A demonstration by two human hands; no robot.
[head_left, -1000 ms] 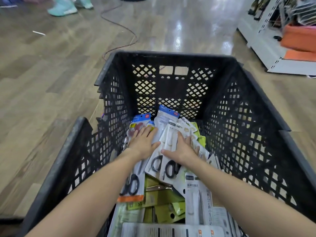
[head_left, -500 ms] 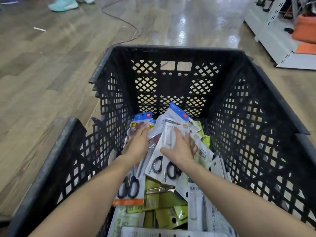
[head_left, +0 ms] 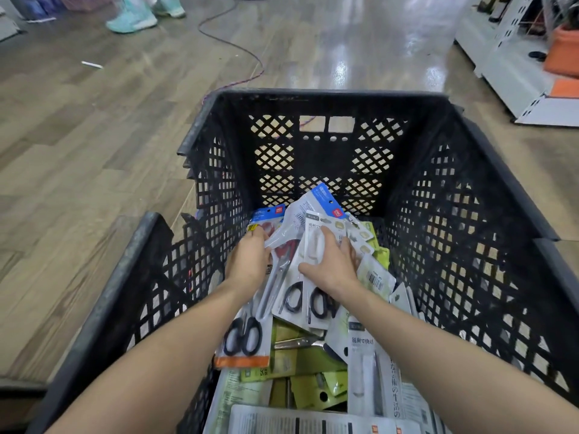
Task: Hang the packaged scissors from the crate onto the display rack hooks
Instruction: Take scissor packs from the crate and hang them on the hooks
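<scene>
A black lattice-walled crate (head_left: 470,195) holds a loose heap of flat scissors packs (head_left: 294,296), most black-handled on white or grey cards, overlapping and tilted. One orange-edged pack (head_left: 244,336) lies at the left, above yellow-green packs (head_left: 313,377).

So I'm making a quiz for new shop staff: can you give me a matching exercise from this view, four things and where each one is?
Things:
1. black lattice plastic crate
2. turquoise shoes
3. orange-edged pack of black-handled scissors
4. white perforated shelf unit

Places:
A. top left, on the floor
B. under the left forearm
C. top right
D. centre, on the wooden floor

Pairs: 1-D, 2-A, 3-B, 4-C
</scene>
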